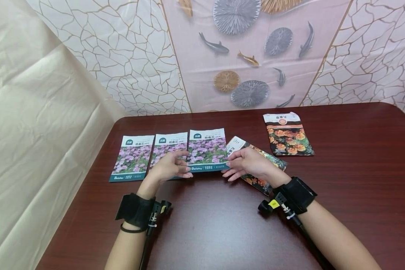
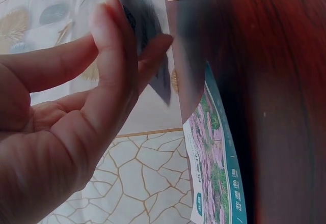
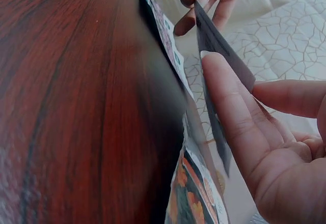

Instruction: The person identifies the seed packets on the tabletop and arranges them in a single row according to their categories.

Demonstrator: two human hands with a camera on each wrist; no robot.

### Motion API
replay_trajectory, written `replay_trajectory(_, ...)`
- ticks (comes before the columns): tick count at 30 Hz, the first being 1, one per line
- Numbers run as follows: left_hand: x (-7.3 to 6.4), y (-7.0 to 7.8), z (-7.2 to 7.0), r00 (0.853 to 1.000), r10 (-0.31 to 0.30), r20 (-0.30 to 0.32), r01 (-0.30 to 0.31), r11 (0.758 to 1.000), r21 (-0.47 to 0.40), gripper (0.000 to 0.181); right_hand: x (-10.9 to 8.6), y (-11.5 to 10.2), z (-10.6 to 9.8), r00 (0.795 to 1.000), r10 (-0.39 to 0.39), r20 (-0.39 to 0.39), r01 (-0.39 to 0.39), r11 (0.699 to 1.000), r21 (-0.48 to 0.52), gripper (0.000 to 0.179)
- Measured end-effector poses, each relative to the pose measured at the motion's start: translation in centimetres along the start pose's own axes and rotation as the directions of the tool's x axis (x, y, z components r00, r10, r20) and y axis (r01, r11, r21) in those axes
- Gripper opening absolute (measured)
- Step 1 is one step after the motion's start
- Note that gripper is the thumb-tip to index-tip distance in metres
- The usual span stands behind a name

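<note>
- while the left hand (image 1: 168, 165) pinches the left edge of a pink-flower packet (image 1: 207, 146), the right hand (image 1: 251, 163) grips its right edge, raised above the table (image 1: 195, 225)
- beneath the right hand, a slanted orange-flower packet (image 1: 260, 184)
- leftward, two more pink-flower packets (image 1: 132, 159)
- farther back, right, another orange-flower packet (image 1: 288, 138)
- beyond, fish-patterned cloth (image 1: 202, 82)

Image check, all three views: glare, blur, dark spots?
Head: pale glare on the table, flower packets fairly sharp; left wrist: dark smeary blur along the table's edge, held packet shadowed; right wrist: similar murky patch there, held packet's face dark.
</note>
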State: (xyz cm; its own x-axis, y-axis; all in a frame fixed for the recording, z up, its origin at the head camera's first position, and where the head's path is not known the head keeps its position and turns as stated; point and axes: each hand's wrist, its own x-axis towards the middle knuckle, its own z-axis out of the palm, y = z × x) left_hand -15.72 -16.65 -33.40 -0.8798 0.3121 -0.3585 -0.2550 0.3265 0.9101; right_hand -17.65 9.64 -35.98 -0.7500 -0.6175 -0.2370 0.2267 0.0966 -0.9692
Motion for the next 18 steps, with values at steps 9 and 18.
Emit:
replay_trajectory(9, -0.03, -0.15, 0.27, 1.0, 0.006, -0.008, -0.006, 1.0, 0.005, 0.053, 0.14, 0.13, -0.06, 1.0, 0.025, -0.002, -0.025, 0.999, 0.03, 0.025)
replay_trajectory(18, -0.13, 0.01, 0.5, 1.0, -0.015, -0.021, 0.017, 0.997, 0.081, 0.052, 0.07, 0.32, -0.05, 1.0, 0.028, 0.006, -0.028, 0.998, 0.057, 0.039)
